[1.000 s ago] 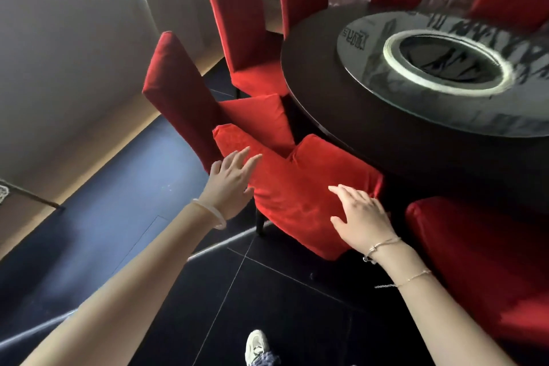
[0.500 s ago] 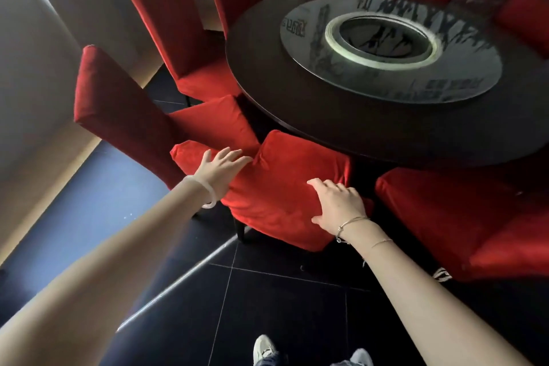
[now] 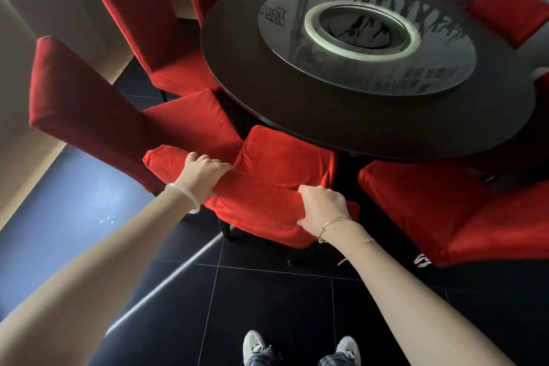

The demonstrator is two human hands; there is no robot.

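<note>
A chair in a red cloth cover stands straight ahead of me, its seat tucked under the edge of a round dark table. My left hand grips the top of the chair's backrest near its left end, fingers curled over the cloth. My right hand grips the same top edge near its right end, thumb below and fingers bunching the red cover. Both arms reach forward, bracelets on each wrist.
More red-covered chairs ring the table: one close on the left, one close on the right, others further back. A glass turntable lies on the table. The floor is dark tile; my shoes show at the bottom.
Both hands went from reaching with straight fingers to curling round the top of the chair's backrest. I have stepped closer, so chair and table look larger.
</note>
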